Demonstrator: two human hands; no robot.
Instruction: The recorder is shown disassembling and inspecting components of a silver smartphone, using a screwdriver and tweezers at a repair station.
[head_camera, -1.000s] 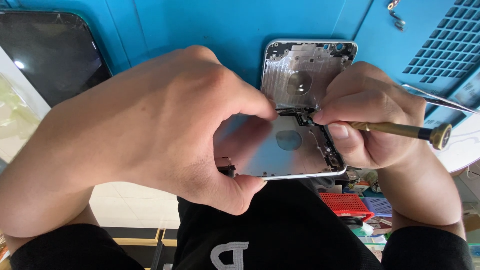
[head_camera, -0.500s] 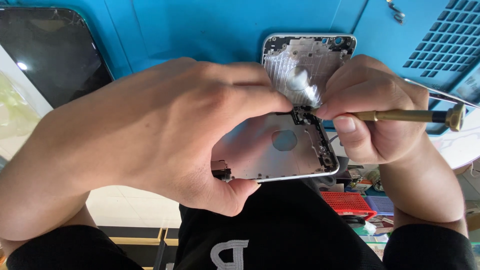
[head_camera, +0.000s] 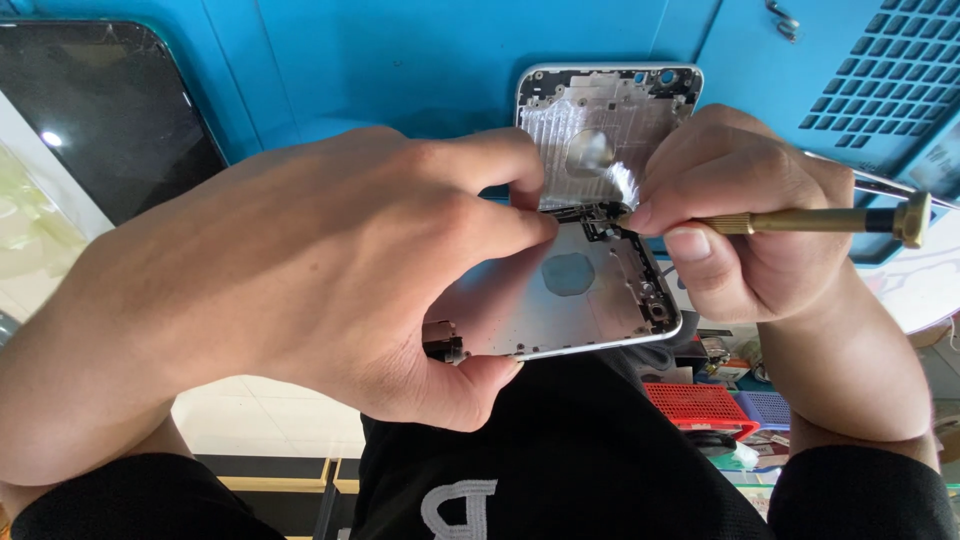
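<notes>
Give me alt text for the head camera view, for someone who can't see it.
A person's left hand grips a silver, stripped phone rear housing while the right hand works a brass-handled precision screwdriver at its inner edge. A second empty silver phone housing lies behind on a blue work mat, with a dark cracked screen panel at left.

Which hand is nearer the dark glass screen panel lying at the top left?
Left. The left hand sits just right of the dark glass screen panel, gripping the silver phone housing; the right hand is far across, holding the brass screwdriver.
</notes>
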